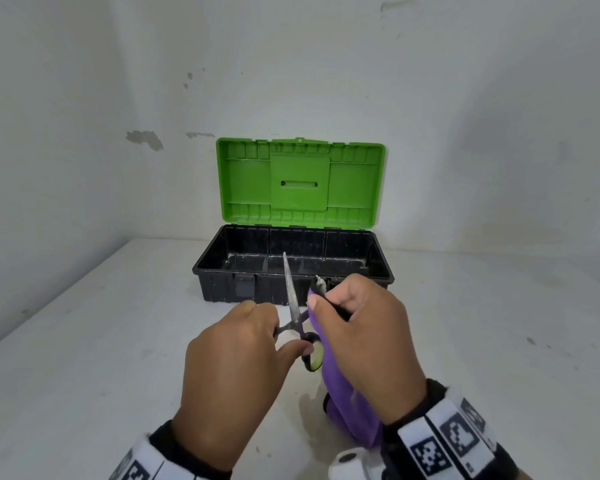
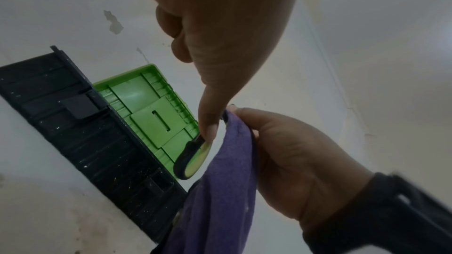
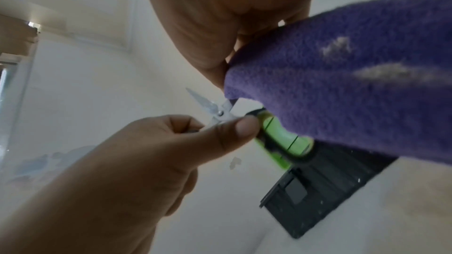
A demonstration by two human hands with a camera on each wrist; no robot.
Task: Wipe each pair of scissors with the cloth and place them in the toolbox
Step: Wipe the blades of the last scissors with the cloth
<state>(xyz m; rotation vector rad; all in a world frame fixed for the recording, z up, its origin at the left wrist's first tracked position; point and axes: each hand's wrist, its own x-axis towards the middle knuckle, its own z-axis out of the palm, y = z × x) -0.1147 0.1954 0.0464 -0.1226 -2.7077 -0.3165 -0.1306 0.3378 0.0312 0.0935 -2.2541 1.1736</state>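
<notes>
Scissors (image 1: 297,317): one pair, blades apart, held above desk (image 1: 101,341) in front of open toolbox (image 1: 222,271). Left hand (image 1: 232,372) fingers pinching handle near pivot; right hand (image 1: 364,334) fingers curled around cloth (image 1: 343,403), wrapped over one blade. Best to pull cloth from pivot to tip, away from edge, handle held steady. Counted: one cloth, one toolbox, nothing inside yet.

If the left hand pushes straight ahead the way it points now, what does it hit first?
Likely the front wall of the open toolbox. The left hand holds the scissors with a blade aimed over that rim, so the blade tip may enter first; depth is unclear.
</notes>
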